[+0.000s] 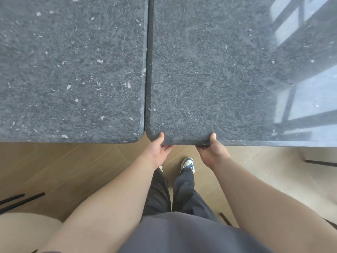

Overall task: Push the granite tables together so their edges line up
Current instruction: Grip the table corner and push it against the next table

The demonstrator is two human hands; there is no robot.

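Observation:
Two dark grey speckled granite tables stand side by side. The left table (73,70) and the right table (209,70) are parted by a thin dark seam running up the middle. Their near edges sit almost level, the right one slightly nearer to me. My left hand (160,148) grips the right table's near edge beside its rounded corner, thumb on top and fingers underneath. My right hand (211,150) holds the same edge further right in the same way.
Wooden floor lies below the tables. A beige cushioned seat (27,232) sits at the lower left with black metal legs (20,199) near it. Another black frame (321,162) shows at the right. My feet and dark trousers are under the edge.

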